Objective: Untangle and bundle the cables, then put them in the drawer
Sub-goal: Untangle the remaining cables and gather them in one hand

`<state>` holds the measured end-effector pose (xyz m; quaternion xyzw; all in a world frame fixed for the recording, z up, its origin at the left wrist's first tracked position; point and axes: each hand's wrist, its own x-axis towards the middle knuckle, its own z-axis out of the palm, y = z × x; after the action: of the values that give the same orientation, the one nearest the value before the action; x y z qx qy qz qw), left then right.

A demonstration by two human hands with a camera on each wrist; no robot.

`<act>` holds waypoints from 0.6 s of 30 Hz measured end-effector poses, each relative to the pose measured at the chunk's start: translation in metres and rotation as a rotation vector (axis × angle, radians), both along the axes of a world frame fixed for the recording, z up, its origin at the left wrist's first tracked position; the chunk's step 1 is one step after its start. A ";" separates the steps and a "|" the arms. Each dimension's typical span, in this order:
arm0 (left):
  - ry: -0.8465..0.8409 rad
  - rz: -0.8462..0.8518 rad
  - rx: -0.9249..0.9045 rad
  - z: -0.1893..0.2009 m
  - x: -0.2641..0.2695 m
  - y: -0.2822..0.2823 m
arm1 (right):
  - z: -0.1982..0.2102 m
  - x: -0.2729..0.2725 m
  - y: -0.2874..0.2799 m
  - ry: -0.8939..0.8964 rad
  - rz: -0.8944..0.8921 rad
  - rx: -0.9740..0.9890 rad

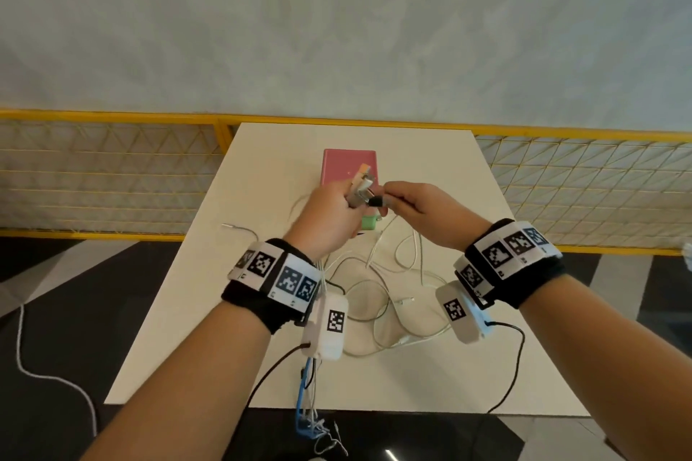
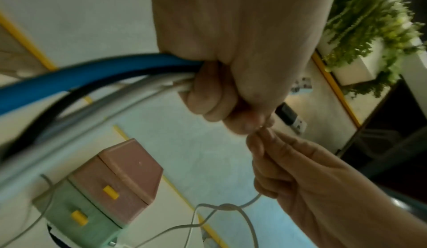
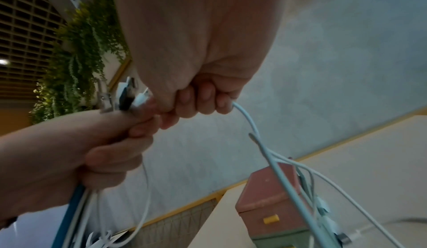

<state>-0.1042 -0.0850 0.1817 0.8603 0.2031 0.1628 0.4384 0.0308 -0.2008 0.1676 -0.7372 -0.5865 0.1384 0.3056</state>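
Cream tabletop (image 1: 179, 311) strewn with loose white cables (image 1: 378, 296). Left hand (image 1: 325, 221) clenched around gathered plug ends; right hand (image 1: 415, 210) pinching one white lead. Best: feed slack gently, keeping plugs aligned. Pink-and-green drawer box (image 1: 344, 165) behind.

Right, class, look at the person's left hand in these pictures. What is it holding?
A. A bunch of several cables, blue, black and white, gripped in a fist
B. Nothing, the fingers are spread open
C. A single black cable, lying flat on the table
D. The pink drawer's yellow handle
A: the left hand is curled round the bunch of cables, with blue, black and white strands running out of the fist.
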 end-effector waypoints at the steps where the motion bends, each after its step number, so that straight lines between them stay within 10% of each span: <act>1: -0.031 0.046 -0.015 0.000 0.000 0.003 | 0.000 0.002 0.000 0.010 -0.003 0.009; 8: -0.327 0.424 -0.184 -0.002 -0.007 0.035 | -0.023 0.021 0.001 0.033 -0.107 0.021; 18: 0.044 0.135 0.097 -0.009 0.005 0.024 | -0.014 0.007 0.038 -0.058 0.076 0.044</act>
<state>-0.0994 -0.0606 0.1723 0.8682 0.2619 0.1826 0.3799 0.0376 -0.1625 0.1531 -0.7112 -0.6256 0.1154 0.2991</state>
